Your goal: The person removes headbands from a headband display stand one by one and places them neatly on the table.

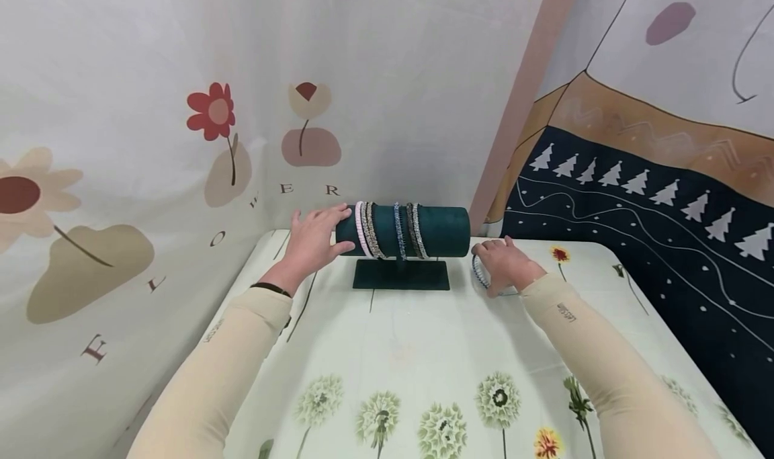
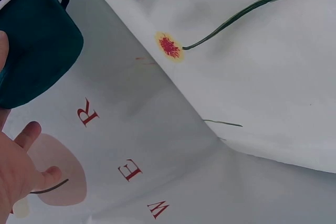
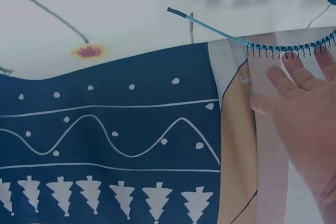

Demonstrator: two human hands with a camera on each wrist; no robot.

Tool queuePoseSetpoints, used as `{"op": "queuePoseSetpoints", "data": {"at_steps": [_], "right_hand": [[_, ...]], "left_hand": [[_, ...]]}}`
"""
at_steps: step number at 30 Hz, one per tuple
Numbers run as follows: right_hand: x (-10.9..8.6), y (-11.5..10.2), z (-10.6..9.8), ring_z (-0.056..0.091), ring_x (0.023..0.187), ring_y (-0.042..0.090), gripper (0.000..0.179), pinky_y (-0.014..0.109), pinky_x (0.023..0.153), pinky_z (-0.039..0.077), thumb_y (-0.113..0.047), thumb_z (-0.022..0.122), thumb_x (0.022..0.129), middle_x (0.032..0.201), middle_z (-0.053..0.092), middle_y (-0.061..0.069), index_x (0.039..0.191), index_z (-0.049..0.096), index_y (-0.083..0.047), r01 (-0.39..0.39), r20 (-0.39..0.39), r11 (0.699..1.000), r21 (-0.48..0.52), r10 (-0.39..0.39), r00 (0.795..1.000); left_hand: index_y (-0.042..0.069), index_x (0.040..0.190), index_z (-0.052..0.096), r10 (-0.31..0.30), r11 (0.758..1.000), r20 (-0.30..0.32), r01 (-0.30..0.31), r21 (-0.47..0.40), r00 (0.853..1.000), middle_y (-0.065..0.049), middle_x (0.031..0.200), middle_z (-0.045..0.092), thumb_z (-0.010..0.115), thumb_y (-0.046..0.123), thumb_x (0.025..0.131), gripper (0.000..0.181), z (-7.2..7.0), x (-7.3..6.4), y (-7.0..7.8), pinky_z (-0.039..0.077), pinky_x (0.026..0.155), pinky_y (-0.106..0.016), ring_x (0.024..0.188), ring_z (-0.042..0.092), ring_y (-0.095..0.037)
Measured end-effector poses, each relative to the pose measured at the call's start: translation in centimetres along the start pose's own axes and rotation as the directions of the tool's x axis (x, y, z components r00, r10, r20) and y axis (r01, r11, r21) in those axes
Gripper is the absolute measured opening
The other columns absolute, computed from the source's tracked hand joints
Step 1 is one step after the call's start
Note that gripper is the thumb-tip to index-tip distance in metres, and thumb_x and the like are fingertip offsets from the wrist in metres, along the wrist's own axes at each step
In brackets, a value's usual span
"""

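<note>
A dark green velvet roll stand (image 1: 444, 232) stands at the back of the table, with several beaded headbands (image 1: 400, 230) around its roll, a pink headband (image 1: 361, 229) leftmost. My left hand (image 1: 311, 242) holds the roll's left end, thumb in front and fingers on top; the left wrist view shows two fingers (image 2: 32, 135) stretched out away from it. To the right of the stand, my right hand (image 1: 506, 264) holds a blue headband (image 3: 262, 46) with small wire loops along its edge. One dark tip of it points away from the hand, apart from the roll.
The white tablecloth (image 1: 399, 345) is printed with dandelions and flowers. A pale flower-patterned curtain (image 1: 387, 76) hangs close behind the stand. To the right hangs a dark blue cloth with white trees (image 1: 635, 183).
</note>
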State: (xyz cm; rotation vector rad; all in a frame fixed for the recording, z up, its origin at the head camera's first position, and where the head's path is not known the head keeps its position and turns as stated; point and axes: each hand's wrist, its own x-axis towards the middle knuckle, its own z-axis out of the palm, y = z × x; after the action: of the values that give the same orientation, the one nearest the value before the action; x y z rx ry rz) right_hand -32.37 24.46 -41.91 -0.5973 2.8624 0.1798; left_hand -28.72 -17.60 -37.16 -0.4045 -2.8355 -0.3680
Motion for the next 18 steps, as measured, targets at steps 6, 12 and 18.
{"op": "queuePoseSetpoints", "data": {"at_steps": [6,12,18], "right_hand": [[0.2,-0.4,0.1,0.041,0.152,0.049,0.103,0.076,0.128,0.017,-0.036,0.099,0.072,0.16,0.051,0.024,0.155,0.046,-0.007,0.009,0.013,1.0,0.015,-0.009,1.0],[0.5,-0.7,0.4,0.038,0.154,0.049,0.107,0.076,0.128,0.016,-0.039,0.099,0.072,0.161,0.05,0.024,0.158,0.044,-0.006,0.001,0.034,1.0,0.023,-0.001,0.999],[1.2,-0.7,0.9,0.038,0.153,0.048,0.11,0.076,0.128,0.016,-0.043,0.099,0.07,0.16,0.051,0.024,0.158,0.045,-0.006,-0.012,0.05,1.0,0.012,0.012,0.999]], "left_hand": [[0.021,0.163,0.047,0.004,1.0,0.01,-0.004,-0.003,1.0,-0.002,0.173,0.04,0.08,0.042,0.096,0.077,0.0,0.0,-0.1,0.009,0.13,-0.075,0.156,0.04,-0.04],[0.021,0.163,0.047,0.024,1.0,0.027,-0.024,0.009,0.999,-0.003,0.173,0.041,0.085,0.035,0.092,0.082,-0.1,0.2,-0.4,0.01,0.129,-0.076,0.155,0.041,-0.041],[0.022,0.162,0.047,0.025,0.999,0.031,-0.026,0.027,0.999,-0.001,0.173,0.042,0.09,0.031,0.088,0.086,-0.4,0.4,-0.5,0.01,0.129,-0.075,0.155,0.04,-0.039]]}}
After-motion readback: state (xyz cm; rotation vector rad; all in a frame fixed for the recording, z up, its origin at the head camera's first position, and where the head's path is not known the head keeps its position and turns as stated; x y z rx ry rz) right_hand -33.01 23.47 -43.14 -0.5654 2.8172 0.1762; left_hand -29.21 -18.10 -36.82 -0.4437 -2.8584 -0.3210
